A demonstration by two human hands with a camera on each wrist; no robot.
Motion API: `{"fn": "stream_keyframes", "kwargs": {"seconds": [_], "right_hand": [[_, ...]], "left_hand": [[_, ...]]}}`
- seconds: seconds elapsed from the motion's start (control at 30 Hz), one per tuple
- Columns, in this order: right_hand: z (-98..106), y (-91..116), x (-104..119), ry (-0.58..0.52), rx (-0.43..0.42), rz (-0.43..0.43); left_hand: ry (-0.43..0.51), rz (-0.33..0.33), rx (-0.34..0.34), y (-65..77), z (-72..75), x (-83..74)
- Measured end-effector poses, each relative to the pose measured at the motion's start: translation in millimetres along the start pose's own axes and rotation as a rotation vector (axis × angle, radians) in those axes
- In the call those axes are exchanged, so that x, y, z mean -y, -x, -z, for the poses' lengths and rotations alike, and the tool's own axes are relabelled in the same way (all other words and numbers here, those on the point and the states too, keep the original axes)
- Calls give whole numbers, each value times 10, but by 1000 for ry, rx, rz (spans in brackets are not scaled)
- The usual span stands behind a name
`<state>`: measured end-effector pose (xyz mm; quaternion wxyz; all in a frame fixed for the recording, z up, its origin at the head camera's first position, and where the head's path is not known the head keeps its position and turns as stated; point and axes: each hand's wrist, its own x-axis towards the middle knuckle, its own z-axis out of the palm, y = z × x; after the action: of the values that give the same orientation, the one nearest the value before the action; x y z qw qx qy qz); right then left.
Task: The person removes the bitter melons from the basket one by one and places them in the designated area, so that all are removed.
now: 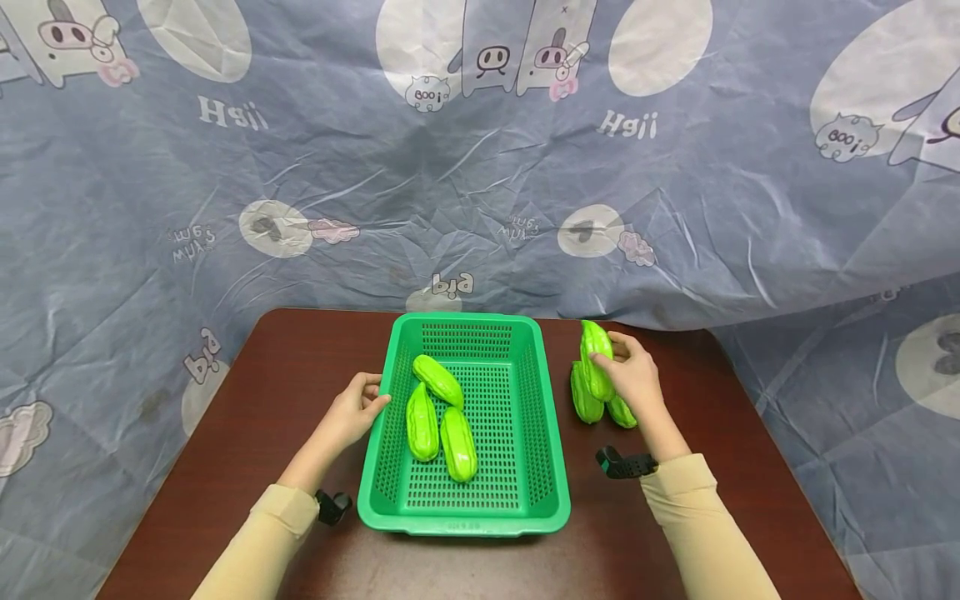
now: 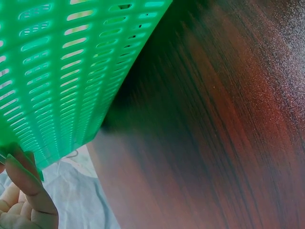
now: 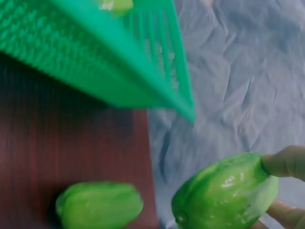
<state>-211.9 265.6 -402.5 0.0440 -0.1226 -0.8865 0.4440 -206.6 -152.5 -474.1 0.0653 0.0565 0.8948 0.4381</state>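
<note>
Six green gourds point(image 1: 597, 358): three lying in the basket point(image 1: 465, 525), two resting on the desk point(image 1: 285, 375), one being pinched by the right grip point(image 1: 632, 371). Left grip point(image 1: 358, 410): holding the basket's rim. Basket-loading seemingly underway; next move probably needing a leftward carry.

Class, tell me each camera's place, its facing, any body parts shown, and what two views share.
Head: on the head, facing forward and down at the basket; left hand, right hand and sleeves show.
Left wrist: on that wrist, facing the basket's slotted side and the table; part of the left hand shows.
Right wrist: on that wrist, facing the held gourd and the basket's outside; part of the right hand shows.
Head and right wrist share the held gourd.
</note>
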Motion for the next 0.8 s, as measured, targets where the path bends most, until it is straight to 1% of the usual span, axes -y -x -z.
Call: {"fn": "stream_keyframes", "kwargs": {"seconds": [0.2,0.37,0.63,0.8], "right_hand": [[141,-90,-320,16,-85,-63],[202,-154,-583,51,-121,-97],[257,-207,-873,107,-118,-142],[276,-254,-1040,169,-97,-167]], "left_hand": [[2,-2,-7,0,0,4],[-1,6,-10,-13,-7,22],[-1,14,-12,-16,-16,36],[-3,14,-11,-12,-14,26]]}}
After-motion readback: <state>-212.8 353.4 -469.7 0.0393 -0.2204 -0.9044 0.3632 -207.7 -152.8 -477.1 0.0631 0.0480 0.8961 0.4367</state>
